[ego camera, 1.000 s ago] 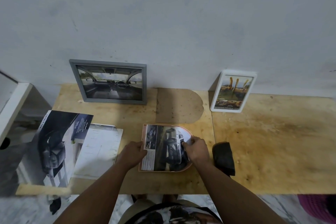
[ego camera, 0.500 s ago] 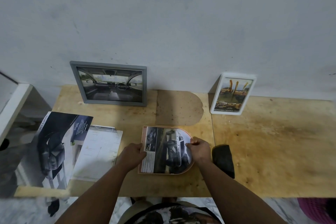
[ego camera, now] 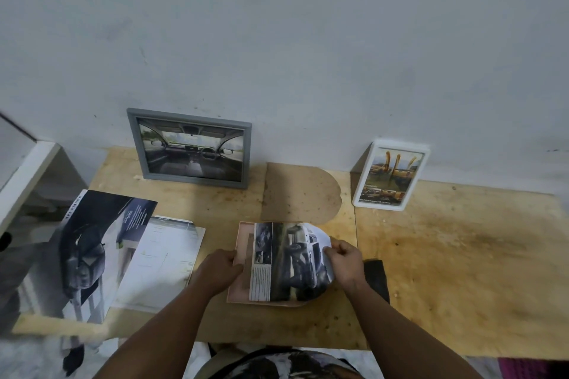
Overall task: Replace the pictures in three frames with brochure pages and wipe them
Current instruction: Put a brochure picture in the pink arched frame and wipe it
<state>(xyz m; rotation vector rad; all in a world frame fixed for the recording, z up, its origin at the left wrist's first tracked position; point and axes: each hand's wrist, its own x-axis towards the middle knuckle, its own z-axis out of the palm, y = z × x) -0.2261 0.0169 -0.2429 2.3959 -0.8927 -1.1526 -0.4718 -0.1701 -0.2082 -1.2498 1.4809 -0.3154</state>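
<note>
A pink arch-shaped frame (ego camera: 243, 258) lies flat near the table's front edge. On it rests a cut brochure page (ego camera: 289, 261) showing a white car. My left hand (ego camera: 217, 271) grips the frame's left edge. My right hand (ego camera: 343, 263) pinches the page's curved right edge, which curls up off the frame. The frame's brown arch-shaped backing board (ego camera: 300, 192) lies flat behind it. A grey frame (ego camera: 191, 148) with a car-interior picture and a white frame (ego camera: 389, 175) with a yellow picture lean against the wall.
An open car brochure (ego camera: 92, 249) and loose white pages (ego camera: 160, 258) lie at the left, overhanging the wooden table (ego camera: 462, 271). A dark cloth (ego camera: 377, 280) sits just right of my right hand. A white ledge (ego camera: 27, 175) stands at the far left.
The page has shifted right on the frame, baring a pink strip at its left. My right hand has lifted and curled the page's right edge. My left hand still holds the frame.
</note>
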